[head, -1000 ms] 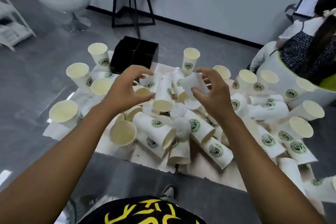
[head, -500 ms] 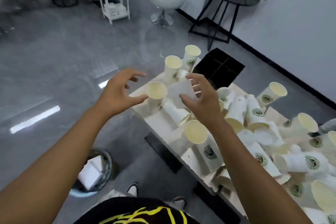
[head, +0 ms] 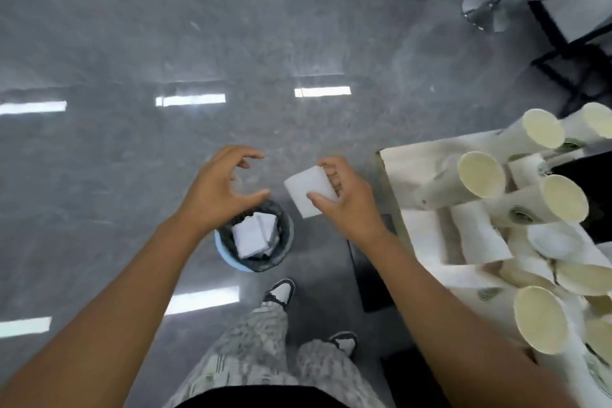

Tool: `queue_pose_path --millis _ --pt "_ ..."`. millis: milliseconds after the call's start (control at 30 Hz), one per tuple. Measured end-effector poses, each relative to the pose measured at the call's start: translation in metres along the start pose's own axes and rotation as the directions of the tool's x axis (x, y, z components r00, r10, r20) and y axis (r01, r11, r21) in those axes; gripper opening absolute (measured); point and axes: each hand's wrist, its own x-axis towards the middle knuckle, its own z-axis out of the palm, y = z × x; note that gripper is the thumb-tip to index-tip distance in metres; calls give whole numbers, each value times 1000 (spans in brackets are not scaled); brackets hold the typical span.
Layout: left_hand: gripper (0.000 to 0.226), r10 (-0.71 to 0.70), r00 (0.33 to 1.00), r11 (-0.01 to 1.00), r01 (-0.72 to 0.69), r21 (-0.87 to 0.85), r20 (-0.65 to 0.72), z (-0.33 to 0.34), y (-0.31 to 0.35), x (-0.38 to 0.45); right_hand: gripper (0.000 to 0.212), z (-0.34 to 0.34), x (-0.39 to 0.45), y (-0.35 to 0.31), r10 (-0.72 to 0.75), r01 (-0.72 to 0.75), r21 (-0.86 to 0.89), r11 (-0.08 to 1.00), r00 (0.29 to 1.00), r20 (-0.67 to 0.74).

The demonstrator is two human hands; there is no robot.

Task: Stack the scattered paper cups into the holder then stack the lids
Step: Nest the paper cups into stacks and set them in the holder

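The right hand (head: 344, 199) is pinching a white paper piece (head: 309, 190) above the bin (head: 255, 238). The left hand (head: 222, 189) is curling loosely, holding nothing. Best to drop it straight in. The cups (head: 480, 175) are waiting on the bench (head: 414, 169).

The floor (head: 165, 43) was polished grey stone, glossy enough to mirror the ceiling lights. The cups (head: 482, 174) looked like matt paper, cream inside. The white piece (head: 306, 190) in the right hand (head: 347, 205) looked like smooth matt paper. The bin (head: 255, 235) had a pale blue plastic rim and a dark crinkled liner.
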Motion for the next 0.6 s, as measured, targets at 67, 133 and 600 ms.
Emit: queue_pose_path --millis 67,133,600 --pt "57 -59 998 998 59 1 -13 3 -30 -10 52 31 10 15 19 -19 8 1000 998 56" --pt "57 -120 992 993 120 -5 -27 8 -58 -19 52 61 19 35 45 -47 11 999 995 90" --pt "63 -301 953 952 302 -41 31 99 -210 -46 63 229 43 174 256 -265 27 964 950 177"
